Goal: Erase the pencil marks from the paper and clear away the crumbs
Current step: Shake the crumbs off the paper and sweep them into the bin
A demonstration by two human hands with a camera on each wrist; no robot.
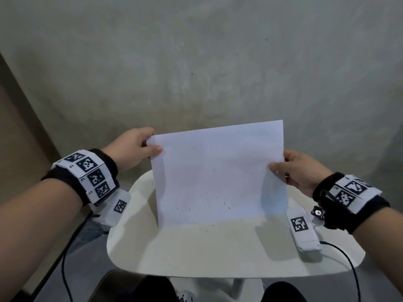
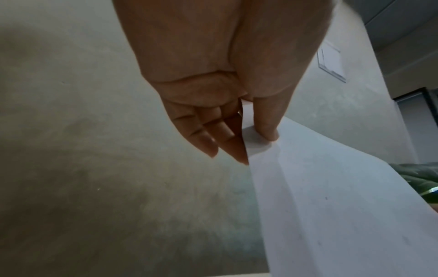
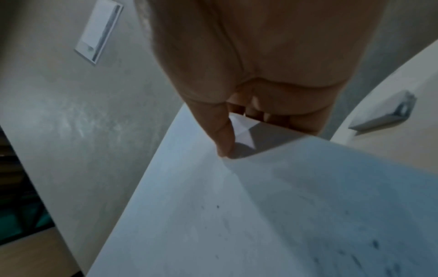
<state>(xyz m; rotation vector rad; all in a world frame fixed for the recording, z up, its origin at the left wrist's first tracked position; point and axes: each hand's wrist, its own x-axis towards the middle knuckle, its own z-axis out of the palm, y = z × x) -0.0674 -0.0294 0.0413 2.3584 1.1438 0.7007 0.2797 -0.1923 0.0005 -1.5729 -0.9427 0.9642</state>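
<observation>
A white sheet of paper (image 1: pixel 218 171) is lifted and tilted, its lower edge near the white table (image 1: pixel 218 253). My left hand (image 1: pixel 139 147) pinches the sheet's upper left corner, thumb on top and fingers behind, as the left wrist view shows on the paper (image 2: pixel 331 206) with the left hand (image 2: pixel 246 135). My right hand (image 1: pixel 292 168) pinches the right edge; in the right wrist view the right hand (image 3: pixel 239 131) has its thumb on the paper (image 3: pixel 237 215). Dark eraser crumbs (image 1: pixel 224 203) speckle the lower part of the sheet, and a few crumbs (image 1: pixel 206 230) lie on the table.
The small rounded table stands against a bare grey wall (image 1: pixel 196 62). Cables (image 1: pixel 349 258) hang from both wrist devices beside the table. My dark-clothed knees (image 1: pixel 281 290) show under the table's near edge. A wall switch plate (image 3: pixel 99 31) is visible in the right wrist view.
</observation>
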